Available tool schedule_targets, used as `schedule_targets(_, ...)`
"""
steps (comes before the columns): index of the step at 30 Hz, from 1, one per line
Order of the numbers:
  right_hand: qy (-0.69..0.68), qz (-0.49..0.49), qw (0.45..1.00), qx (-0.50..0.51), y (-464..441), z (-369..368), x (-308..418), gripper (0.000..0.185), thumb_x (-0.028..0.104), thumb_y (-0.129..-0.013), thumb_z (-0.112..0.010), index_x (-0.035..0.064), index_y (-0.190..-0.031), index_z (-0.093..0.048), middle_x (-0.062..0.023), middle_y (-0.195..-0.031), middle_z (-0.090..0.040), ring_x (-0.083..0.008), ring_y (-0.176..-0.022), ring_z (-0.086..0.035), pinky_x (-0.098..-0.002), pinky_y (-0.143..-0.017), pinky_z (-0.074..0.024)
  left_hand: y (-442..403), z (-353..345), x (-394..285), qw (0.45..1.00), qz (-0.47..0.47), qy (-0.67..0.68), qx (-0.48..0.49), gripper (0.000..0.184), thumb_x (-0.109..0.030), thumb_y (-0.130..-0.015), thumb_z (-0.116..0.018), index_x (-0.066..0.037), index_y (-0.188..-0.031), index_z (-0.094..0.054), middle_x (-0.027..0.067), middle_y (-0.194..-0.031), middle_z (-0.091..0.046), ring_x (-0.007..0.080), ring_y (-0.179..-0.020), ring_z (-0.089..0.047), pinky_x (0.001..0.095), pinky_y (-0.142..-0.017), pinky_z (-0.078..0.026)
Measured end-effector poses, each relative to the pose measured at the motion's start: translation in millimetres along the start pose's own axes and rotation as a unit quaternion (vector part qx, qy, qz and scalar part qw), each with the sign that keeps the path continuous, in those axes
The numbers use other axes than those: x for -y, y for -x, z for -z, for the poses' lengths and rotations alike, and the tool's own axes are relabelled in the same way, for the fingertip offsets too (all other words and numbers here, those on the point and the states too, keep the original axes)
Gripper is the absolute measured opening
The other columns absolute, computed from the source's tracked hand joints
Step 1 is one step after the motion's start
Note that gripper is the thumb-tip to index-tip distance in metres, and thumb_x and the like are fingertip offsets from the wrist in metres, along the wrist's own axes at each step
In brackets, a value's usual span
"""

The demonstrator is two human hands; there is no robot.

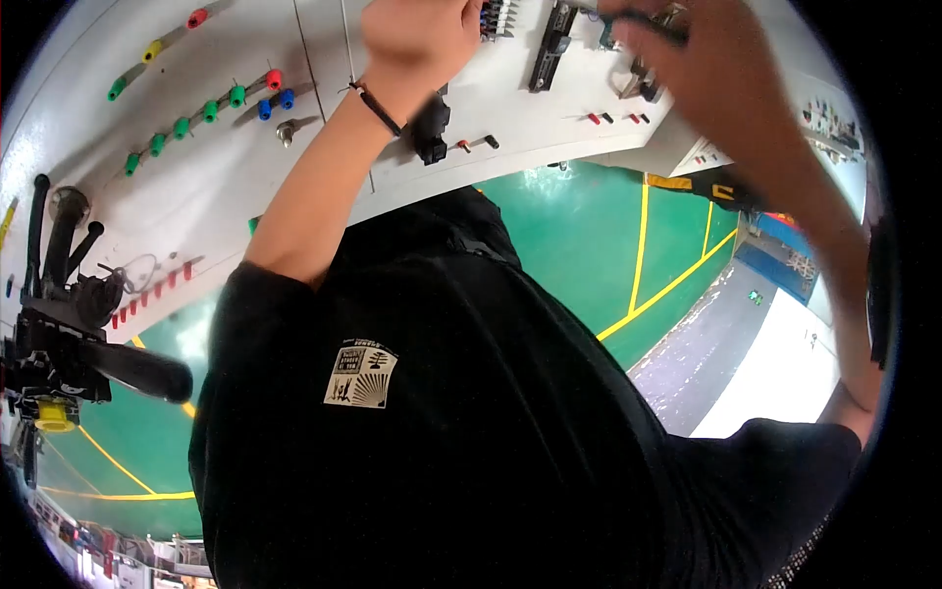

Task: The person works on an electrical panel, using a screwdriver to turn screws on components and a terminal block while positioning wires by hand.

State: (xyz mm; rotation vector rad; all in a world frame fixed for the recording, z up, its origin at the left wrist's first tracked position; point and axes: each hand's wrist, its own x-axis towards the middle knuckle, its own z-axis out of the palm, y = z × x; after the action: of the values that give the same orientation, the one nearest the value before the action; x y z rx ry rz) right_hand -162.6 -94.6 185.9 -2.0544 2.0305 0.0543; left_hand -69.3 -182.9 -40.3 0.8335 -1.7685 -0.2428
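My left hand [417,39], with a dark cord on the wrist, is closed at the top edge over a white panel [334,147]. Its fingertips are cut off, so what it holds is hidden. Beside it stands a row of small pointed metal pieces [500,20]. My right hand [677,49] has its fingers curled near a dark, thin object [650,25] that I cannot make out. Between the hands lies a black slotted bar [552,47]. A black block [430,128] sits below my left wrist.
Green, red, yellow and blue sockets [210,111] stick up from the panel at left. A black handlebar-like assembly [69,334] juts out at far left. Red and black plugs [601,119] stand near the panel edge. Green floor [579,245] with yellow lines lies below.
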Motion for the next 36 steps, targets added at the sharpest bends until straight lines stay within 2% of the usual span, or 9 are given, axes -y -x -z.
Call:
schedule_targets(2, -0.216, -0.184, 0.957, 0.061, -15.0, 22.0, -19.7, 0.016, 0.006, -0.088, -0.065, -0.0015, -0.101, -0.067, -0.0120, -0.084, -0.070, -0.0157, -0.059, -0.063, -0.0292, -0.050, -0.0503, 9.8, -1.4, -5.9, 1.000, -0.011, 0.018, 0.009, 0.003, -0.015, -0.084, -0.067, -0.012, -0.083, -0.065, 0.0067, -0.081, -0.061, 0.0323, -0.063, -0.059, 0.0404, -0.056, -0.049)
schedule_targets(5, -0.182, -0.202, 0.961, 0.044, -1.5, 2.3, -22.8, 0.017, 0.007, -0.087, -0.066, -0.0012, -0.102, -0.068, -0.0134, -0.086, -0.069, -0.0165, -0.061, -0.064, -0.0303, -0.054, -0.0523, 0.8, -2.8, 0.5, 0.998, -0.057, -0.015, 0.005, 0.005, -0.011, -0.084, -0.068, -0.008, -0.084, -0.064, 0.0114, -0.080, -0.062, 0.0338, -0.064, -0.061, 0.0410, -0.057, -0.049)
schedule_targets(8, -0.094, 0.236, 0.957, -0.142, 0.2, -45.5, -100.1, 0.016, 0.010, -0.089, -0.064, -0.0022, -0.100, -0.066, -0.0130, -0.080, -0.067, -0.0161, -0.055, -0.060, -0.0298, -0.050, -0.0491, -4.5, 4.7, 9.0, 0.995, 0.001, 0.068, 0.070, 0.013, -0.019, -0.083, -0.073, -0.008, -0.090, -0.073, 0.0067, -0.081, -0.067, 0.0278, -0.072, -0.065, 0.0320, -0.065, -0.051)
schedule_targets(10, -0.028, 0.182, 0.958, -0.220, 35.8, -55.3, -94.8, 0.032, 0.006, -0.092, -0.063, 0.0101, -0.123, -0.065, -0.0047, -0.093, -0.067, -0.0101, -0.074, -0.061, -0.0248, -0.068, -0.0491, -11.9, 13.6, 8.0, 0.994, 0.014, 0.073, 0.085, 0.019, -0.022, -0.085, -0.073, -0.006, -0.095, -0.073, 0.0091, -0.084, -0.068, 0.0275, -0.077, -0.066, 0.0318, -0.070, -0.052)
schedule_targets(11, -0.165, 0.114, 0.966, -0.160, 53.5, -52.5, -87.6, 0.025, 0.015, -0.088, -0.069, 0.0069, -0.112, -0.069, -0.0102, -0.095, -0.070, -0.0188, -0.088, -0.066, -0.0340, -0.078, -0.0523, -13.8, 16.4, 8.2, 0.991, 0.017, 0.096, 0.087, 0.019, -0.022, -0.086, -0.072, -0.006, -0.095, -0.073, 0.0097, -0.084, -0.068, 0.0275, -0.076, -0.066, 0.0316, -0.070, -0.052)
schedule_targets(13, -0.289, -0.053, 0.955, -0.048, 86.4, -55.2, -84.5, 0.030, 0.012, -0.090, -0.069, 0.0098, -0.120, -0.067, -0.0076, -0.097, -0.069, -0.0131, -0.076, -0.064, -0.0285, -0.068, -0.0510, -15.8, 20.7, 0.6, 0.981, 0.077, 0.143, 0.106, 0.016, -0.024, -0.088, -0.070, -0.009, -0.090, -0.073, 0.0085, -0.079, -0.068, 0.0269, -0.068, -0.065, 0.0332, -0.063, -0.052)
schedule_targets(17, -0.497, -0.158, 0.844, -0.128, 129.8, -162.3, -133.6, 0.032, 0.010, -0.093, -0.066, 0.0019, -0.124, -0.063, -0.0062, -0.094, -0.066, -0.0086, -0.063, -0.057, -0.0226, -0.053, -0.0440, -28.9, 30.8, -8.1, 0.987, 0.061, 0.095, 0.113, 0.011, -0.009, -0.084, -0.070, -0.005, -0.089, -0.062, 0.0131, -0.078, -0.064, 0.0296, -0.064, -0.062, 0.0371, -0.058, -0.050)
schedule_targets(24, -0.672, -0.428, 0.508, -0.328, 202.6, -348.1, -130.6, 0.031, 0.010, -0.096, -0.061, -0.0044, -0.124, -0.056, -0.0139, -0.099, -0.067, -0.0115, -0.060, -0.053, -0.0249, -0.046, -0.0391, -39.9, 37.7, -25.6, 0.946, 0.234, 0.088, 0.204, 0.012, -0.008, -0.089, -0.069, 0.000, -0.096, -0.062, 0.0113, -0.078, -0.065, 0.0166, -0.070, -0.063, 0.0278, -0.063, -0.049)
schedule_targets(36, -0.665, -0.395, 0.544, -0.324, 201.8, -335.3, -136.6, 0.032, 0.011, -0.097, -0.059, -0.0044, -0.125, -0.055, -0.0133, -0.103, -0.068, -0.0118, -0.064, -0.056, -0.0251, -0.048, -0.0410, -33.5, 42.5, -22.2, 0.931, 0.255, 0.160, 0.209, 0.013, -0.007, -0.094, -0.063, 0.002, -0.103, -0.064, 0.0090, -0.084, -0.065, 0.0134, -0.075, -0.062, 0.0262, -0.068, -0.049)
